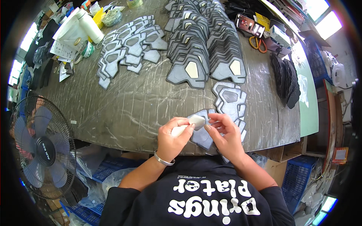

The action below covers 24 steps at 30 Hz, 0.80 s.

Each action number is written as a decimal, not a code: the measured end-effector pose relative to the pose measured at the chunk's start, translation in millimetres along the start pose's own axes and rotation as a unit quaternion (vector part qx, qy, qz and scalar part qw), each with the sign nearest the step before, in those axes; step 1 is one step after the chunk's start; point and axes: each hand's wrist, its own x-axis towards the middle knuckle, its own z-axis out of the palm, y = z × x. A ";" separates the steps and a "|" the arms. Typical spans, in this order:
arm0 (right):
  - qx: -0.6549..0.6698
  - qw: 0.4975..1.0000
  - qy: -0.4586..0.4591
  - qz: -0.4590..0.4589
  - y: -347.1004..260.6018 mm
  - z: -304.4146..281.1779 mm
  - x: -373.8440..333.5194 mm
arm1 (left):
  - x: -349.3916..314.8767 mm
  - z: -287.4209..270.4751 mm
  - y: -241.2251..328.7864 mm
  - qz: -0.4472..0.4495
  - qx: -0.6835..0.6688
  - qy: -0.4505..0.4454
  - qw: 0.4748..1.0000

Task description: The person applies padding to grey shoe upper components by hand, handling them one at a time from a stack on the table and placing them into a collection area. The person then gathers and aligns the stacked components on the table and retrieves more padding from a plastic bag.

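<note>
Where one dark table (124, 109) spans the scene, two long rows of overlapping grey panels (188, 47) lie far centre, the nearest panel of each bearing one cream inset (191, 69). One looser grey cluster (134, 45) lies far left, its layers overlapping too closely to count. One smaller grey group (230, 98) lies nearer, right of centre. One single panel (202, 139), partly covered, lies at the near edge below two hands. Left hand (172, 136): thumb and index finger pinch one pale piece (197, 121); further pale material sits in the curled palm, count not determinable. Right hand (227, 137): thumb and fingers parted, tips beside the piece; contact cannot be confirmed. The piece is above the single panel, long axis roughly left to right, one end toward the right hand.
</note>
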 end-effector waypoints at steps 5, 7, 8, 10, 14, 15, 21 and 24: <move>-0.007 0.999 -0.004 0.045 2.0 -2.7 -4.4 | -5.2 8.0 12.9 0.381 0.433 0.016 0.817; 0.034 0.996 0.007 0.079 3.9 -6.1 -0.8 | -6.6 10.6 9.2 0.392 0.443 0.021 0.806; 0.059 0.993 0.000 0.102 5.6 -12.1 -0.3 | -5.0 9.4 8.7 0.393 0.436 0.011 0.809; 0.072 0.987 -0.004 0.141 7.5 -24.4 -1.9 | -8.1 4.4 9.6 0.392 0.430 0.002 0.813; 0.060 0.977 -0.039 0.201 10.4 -40.0 -14.7 | -25.7 -13.7 22.9 0.234 0.424 -0.127 0.866; 0.062 0.976 -0.054 0.200 13.0 -38.4 -19.5 | -29.1 -18.0 25.8 0.179 0.431 -0.161 0.870; 0.089 0.973 -0.039 0.209 18.6 -12.4 -15.9 | -36.6 -30.4 24.0 0.133 0.466 -0.185 0.855; 0.112 0.972 -0.030 0.206 17.8 0.3 -4.6 | -33.4 -33.1 22.7 0.130 0.481 -0.165 0.851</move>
